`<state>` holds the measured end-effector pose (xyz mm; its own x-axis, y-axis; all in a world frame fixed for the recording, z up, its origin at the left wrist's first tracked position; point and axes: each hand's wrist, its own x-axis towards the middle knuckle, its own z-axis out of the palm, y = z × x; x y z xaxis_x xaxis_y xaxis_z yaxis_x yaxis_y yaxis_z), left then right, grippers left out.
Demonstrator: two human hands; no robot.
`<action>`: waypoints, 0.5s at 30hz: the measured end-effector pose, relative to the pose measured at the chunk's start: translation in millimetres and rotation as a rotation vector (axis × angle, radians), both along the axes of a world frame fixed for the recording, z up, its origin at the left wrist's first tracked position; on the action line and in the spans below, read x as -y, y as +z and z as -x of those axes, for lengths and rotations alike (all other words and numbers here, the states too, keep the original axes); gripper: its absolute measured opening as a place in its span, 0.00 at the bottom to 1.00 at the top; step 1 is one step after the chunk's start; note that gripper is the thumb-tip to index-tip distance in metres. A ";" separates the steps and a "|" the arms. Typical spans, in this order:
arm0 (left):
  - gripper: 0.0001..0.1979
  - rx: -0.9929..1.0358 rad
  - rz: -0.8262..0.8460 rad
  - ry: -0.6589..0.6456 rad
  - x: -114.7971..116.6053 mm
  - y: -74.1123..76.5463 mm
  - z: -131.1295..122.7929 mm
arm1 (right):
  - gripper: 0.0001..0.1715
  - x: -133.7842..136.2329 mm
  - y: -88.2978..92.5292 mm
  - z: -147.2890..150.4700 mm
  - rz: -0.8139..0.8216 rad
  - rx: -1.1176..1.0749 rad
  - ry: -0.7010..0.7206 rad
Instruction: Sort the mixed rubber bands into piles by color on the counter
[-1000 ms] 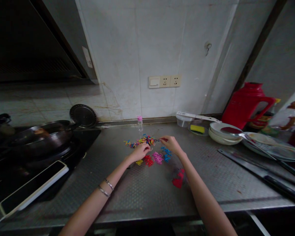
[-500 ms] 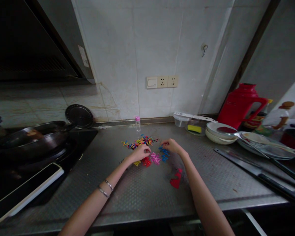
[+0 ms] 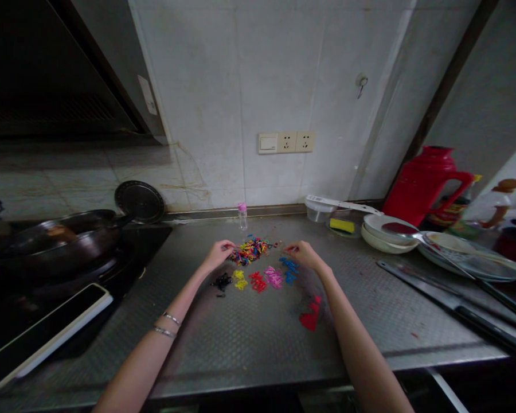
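My left grip [image 3: 219, 253] and right grip [image 3: 304, 253] flank the mixed pile [image 3: 252, 250], best plucked singly; whether they're pinching, I cannot tell.

Btl [image 3: 242, 219] behind main pile [image 3: 253, 250], pan [image 3: 83, 245] L, flask [image 3: 420, 188] R.

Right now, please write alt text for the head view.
Left hand and right hand flank a mixed-colour heap of small pieces on a metal counter; nearer lie a black pile, yellow pile, red pile, pink pile and blue pile.
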<state>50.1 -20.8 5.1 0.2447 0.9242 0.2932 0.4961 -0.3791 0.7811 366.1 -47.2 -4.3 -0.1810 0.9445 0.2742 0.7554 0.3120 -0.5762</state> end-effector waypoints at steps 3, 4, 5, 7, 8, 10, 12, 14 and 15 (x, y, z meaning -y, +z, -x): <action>0.11 0.032 0.032 0.101 -3.4 -3.3 12.4 | 0.17 -0.7 -1.4 1.9 -0.014 0.006 -0.016; 0.11 0.046 0.057 0.133 -3.4 -3.9 15.7 | 0.17 -0.5 -1.3 2.6 -0.020 0.013 -0.019; 0.12 0.061 0.083 0.164 -2.7 -4.1 18.3 | 0.18 -0.3 -1.1 3.2 -0.027 0.021 -0.023; 0.13 0.093 0.123 0.211 -0.7 -3.9 22.1 | 0.17 -0.1 -0.1 4.2 -0.044 0.036 -0.036; 0.14 0.107 0.138 0.225 0.4 -3.5 23.3 | 0.17 -0.4 0.4 4.7 -0.053 0.040 -0.043; 0.14 0.122 0.166 0.238 1.8 -2.8 24.6 | 0.17 -2.1 1.6 6.7 -0.066 0.042 -0.054; 0.14 0.121 0.180 0.241 1.8 -2.9 25.2 | 0.17 -6.1 3.1 10.5 -0.063 0.050 -0.041; 0.14 0.105 0.167 0.234 0.6 -4.2 25.5 | 0.17 -12.8 5.3 16.5 -0.052 0.070 -0.016; 0.13 0.094 0.153 0.224 -0.5 -5.4 25.7 | 0.16 -17.2 6.6 20.2 -0.048 0.080 -0.009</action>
